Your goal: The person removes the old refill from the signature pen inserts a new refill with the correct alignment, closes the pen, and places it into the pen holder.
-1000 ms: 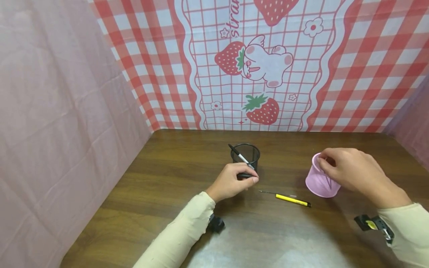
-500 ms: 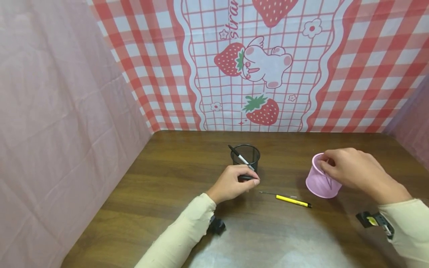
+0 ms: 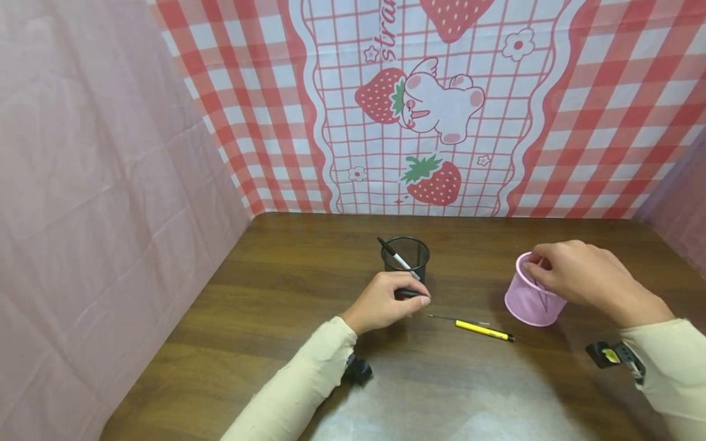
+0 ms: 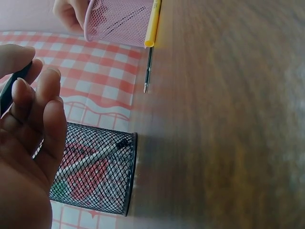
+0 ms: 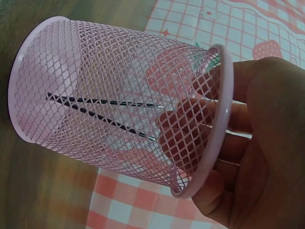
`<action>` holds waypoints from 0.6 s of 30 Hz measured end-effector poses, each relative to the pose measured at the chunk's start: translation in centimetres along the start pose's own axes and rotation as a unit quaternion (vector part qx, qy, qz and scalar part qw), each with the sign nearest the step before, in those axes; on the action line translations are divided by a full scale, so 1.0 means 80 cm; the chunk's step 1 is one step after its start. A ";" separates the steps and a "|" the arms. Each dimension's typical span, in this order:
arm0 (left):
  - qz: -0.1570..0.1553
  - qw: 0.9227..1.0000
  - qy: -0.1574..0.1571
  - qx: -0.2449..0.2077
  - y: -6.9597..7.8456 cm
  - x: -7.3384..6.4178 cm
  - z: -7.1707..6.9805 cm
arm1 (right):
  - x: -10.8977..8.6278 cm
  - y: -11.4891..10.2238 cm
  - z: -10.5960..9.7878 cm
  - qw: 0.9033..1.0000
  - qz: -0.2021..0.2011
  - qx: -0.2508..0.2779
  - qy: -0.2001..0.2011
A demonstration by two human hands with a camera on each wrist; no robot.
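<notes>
My left hand (image 3: 388, 300) pinches a slim, dark pen-like piece (image 4: 14, 88) between thumb and fingers, just in front of a black mesh pen cup (image 3: 421, 260). A pen with a white barrel and black end (image 3: 398, 257) leans in that cup. My right hand (image 3: 584, 275) reaches over the rim of a pink mesh pen cup (image 3: 529, 303). Its fingertips, seen through the mesh, pinch at the upper ends of thin dark pen refills (image 5: 114, 102) inside; the exact contact is partly hidden. Between the cups lies a yellow pen barrel (image 3: 482, 331), beside a pen refill (image 4: 148, 69) with a metal tip.
A brown wooden table (image 3: 265, 294) carries everything. Behind it hangs a red-and-white checked cloth (image 3: 265, 122) with strawberries. A pale pink cloth (image 3: 110, 184) closes off the left side.
Both hands stay almost where they were. The cups, the yellow barrel and the refill on the table have not visibly moved.
</notes>
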State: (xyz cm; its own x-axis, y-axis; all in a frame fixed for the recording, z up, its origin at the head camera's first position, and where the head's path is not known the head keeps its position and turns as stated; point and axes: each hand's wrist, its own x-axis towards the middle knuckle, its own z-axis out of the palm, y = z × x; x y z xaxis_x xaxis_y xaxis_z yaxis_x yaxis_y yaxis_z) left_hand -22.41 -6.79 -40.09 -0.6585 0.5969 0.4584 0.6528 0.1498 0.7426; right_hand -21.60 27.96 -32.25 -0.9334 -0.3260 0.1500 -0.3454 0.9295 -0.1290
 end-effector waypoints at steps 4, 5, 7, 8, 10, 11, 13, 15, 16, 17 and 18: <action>0.002 1.000 -0.001 -0.001 0.000 0.001 0.000 | 0.003 -0.001 0.000 1.000 0.013 -0.002 -0.003; 0.002 1.000 -0.001 -0.001 0.000 0.001 0.000 | 0.004 -0.001 -0.001 1.000 0.018 -0.002 -0.005; 0.002 1.000 0.000 -0.001 0.000 0.001 0.001 | 0.005 -0.001 -0.002 1.000 0.027 -0.004 -0.007; 0.003 1.000 0.000 0.000 0.000 0.001 0.001 | 0.006 -0.001 -0.002 1.000 0.030 -0.006 -0.007; 0.005 1.000 0.001 0.000 0.000 0.001 0.001 | 0.007 0.000 -0.003 0.999 0.035 -0.008 -0.011; 0.007 1.000 0.001 0.001 0.000 0.002 0.001 | 0.007 0.000 -0.003 0.999 0.036 -0.010 -0.013; 0.008 1.000 0.000 0.002 0.000 0.001 0.001 | 0.008 -0.001 -0.002 0.999 0.040 -0.010 -0.023; 0.010 1.000 -0.001 0.004 0.000 0.001 0.001 | 0.009 0.001 -0.001 0.998 0.042 -0.009 -0.039; 0.010 1.000 -0.002 0.005 0.000 0.001 0.001 | 0.009 0.001 -0.001 0.998 0.042 -0.008 -0.047; 0.011 1.000 -0.003 0.006 0.000 0.001 0.001 | 0.010 0.001 -0.001 0.997 0.044 -0.007 -0.055; 0.012 1.000 -0.004 0.007 0.001 0.001 0.000 | 0.010 0.001 -0.001 0.997 0.046 -0.008 -0.061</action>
State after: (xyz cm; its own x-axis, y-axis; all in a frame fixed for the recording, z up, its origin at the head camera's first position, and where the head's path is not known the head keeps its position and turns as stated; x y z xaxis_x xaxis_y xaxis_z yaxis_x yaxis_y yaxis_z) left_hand -22.41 -6.71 -40.03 -0.6401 0.6064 0.4718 0.6733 0.1469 0.7246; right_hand -22.38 27.77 -32.09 -0.9662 -0.2572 0.0188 -0.2575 0.9586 -0.1214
